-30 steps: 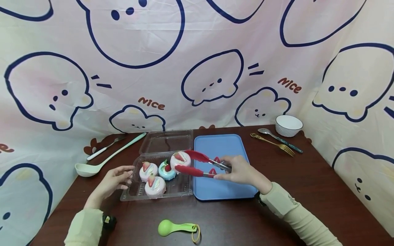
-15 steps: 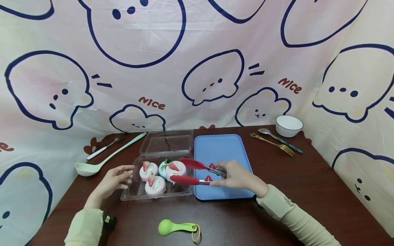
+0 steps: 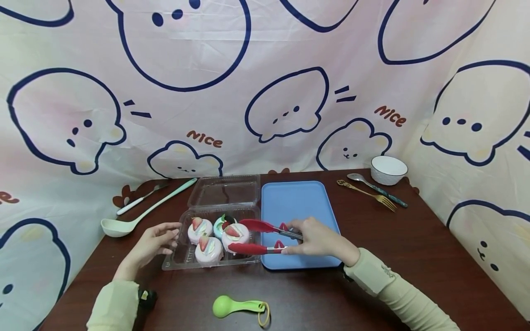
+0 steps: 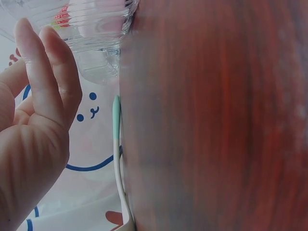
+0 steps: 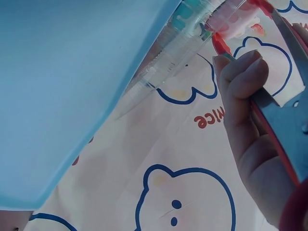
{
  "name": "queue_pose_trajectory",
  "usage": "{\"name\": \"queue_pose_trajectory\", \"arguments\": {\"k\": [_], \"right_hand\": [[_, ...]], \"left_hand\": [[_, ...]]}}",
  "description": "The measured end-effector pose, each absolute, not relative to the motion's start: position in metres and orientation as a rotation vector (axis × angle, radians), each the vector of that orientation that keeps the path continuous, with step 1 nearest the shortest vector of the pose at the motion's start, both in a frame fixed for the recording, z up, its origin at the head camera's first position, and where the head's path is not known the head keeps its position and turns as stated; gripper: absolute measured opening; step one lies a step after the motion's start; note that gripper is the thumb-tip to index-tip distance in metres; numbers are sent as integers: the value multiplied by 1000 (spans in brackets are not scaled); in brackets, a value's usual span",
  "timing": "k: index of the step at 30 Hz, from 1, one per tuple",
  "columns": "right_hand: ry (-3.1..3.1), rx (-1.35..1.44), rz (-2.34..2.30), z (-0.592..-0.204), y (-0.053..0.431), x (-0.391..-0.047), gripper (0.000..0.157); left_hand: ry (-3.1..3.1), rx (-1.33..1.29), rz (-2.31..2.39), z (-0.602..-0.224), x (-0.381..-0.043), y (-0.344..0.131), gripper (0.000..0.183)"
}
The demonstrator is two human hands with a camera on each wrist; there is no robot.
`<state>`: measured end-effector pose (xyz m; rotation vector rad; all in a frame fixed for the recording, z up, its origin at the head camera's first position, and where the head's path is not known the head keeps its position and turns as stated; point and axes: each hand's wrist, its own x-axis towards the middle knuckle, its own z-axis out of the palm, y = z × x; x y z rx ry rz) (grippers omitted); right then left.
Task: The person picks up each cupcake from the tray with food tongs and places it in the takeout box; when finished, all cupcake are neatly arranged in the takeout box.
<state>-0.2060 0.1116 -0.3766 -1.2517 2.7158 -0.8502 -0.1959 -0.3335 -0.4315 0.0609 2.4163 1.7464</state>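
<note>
My right hand grips a pair of red-tipped tongs with metal arms. Between the tong tips is a pink cake topped with a strawberry slice, low inside the clear plastic container. Two similar pink cakes and a blue cake sit to its left. At the container's left wall, my left hand has relaxed, lightly bent fingers. In the left wrist view those fingers lie near the clear wall; I cannot tell if they touch it.
A blue tray lies right of the container, whose lid stands raised behind. A ladle and a white-handled utensil lie left. A green spoon lies in front. Fork, spoon and white bowl stand back right.
My right hand has moved left and down with the tongs, lowering the pink cake from above the container to beside the other cakes. My left hand has stayed in place.
</note>
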Motion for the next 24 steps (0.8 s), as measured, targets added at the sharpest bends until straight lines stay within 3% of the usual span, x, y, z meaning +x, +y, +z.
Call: {"name": "queue_pose_trajectory", "arguments": {"k": [17, 24], "right_hand": [[2715, -1359, -597, -359, 102, -212, 56], [2703, -1430, -470, -349, 94, -216, 47]], "left_hand": [[2416, 57, 1744, -430, -197, -334, 47], [2415, 57, 1739, -430, -197, -334, 46]]}}
